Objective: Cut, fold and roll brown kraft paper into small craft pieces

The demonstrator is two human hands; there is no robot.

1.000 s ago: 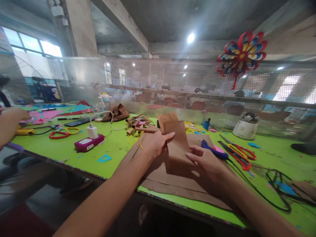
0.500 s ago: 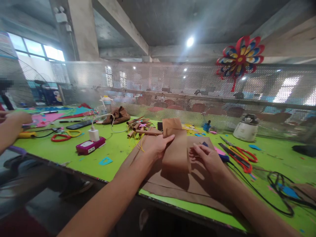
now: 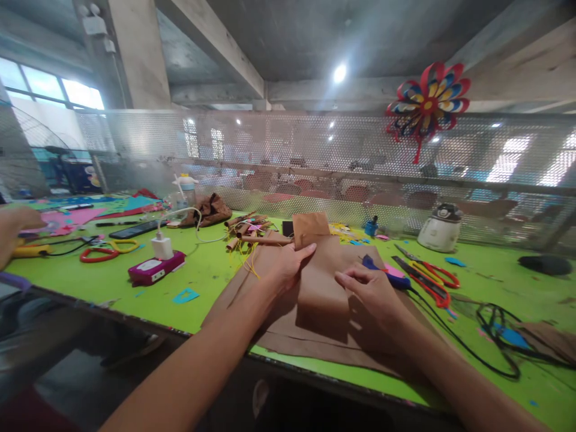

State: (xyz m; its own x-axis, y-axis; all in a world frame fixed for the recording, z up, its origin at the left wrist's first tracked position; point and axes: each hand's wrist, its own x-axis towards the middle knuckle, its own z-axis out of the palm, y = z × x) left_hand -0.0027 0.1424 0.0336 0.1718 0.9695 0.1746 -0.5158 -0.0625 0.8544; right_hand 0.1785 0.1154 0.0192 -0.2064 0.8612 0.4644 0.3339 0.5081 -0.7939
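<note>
A strip of brown kraft paper (image 3: 321, 279) is held by my left hand (image 3: 288, 267), thumb laid across its front and the other fingers behind. Its upper end is folded over into a lighter flap (image 3: 310, 226). At the strip's right edge is my right hand (image 3: 375, 294), its thumb and fingertips pinched together; whether they grip the paper or something small I cannot make out. Beneath both hands a larger brown paper sheet (image 3: 288, 342) lies on the green table. A blue glue gun (image 3: 393, 277) rests just beyond my right hand, its black cord trailing right.
Scissors (image 3: 427, 276) lie to the right, near a white and black container (image 3: 441, 228). Rolled paper tubes (image 3: 252, 231) with yellow strings sit behind my left hand. Leftward are a purple power strip (image 3: 155, 268), red-yellow scissors (image 3: 108, 251), a phone (image 3: 139, 229) and another person's hand (image 3: 18, 228).
My right hand has moved left, up to the strip's edge. The strip now lies flatter toward the sheet. My left hand keeps its hold, and the whole view has shifted slightly.
</note>
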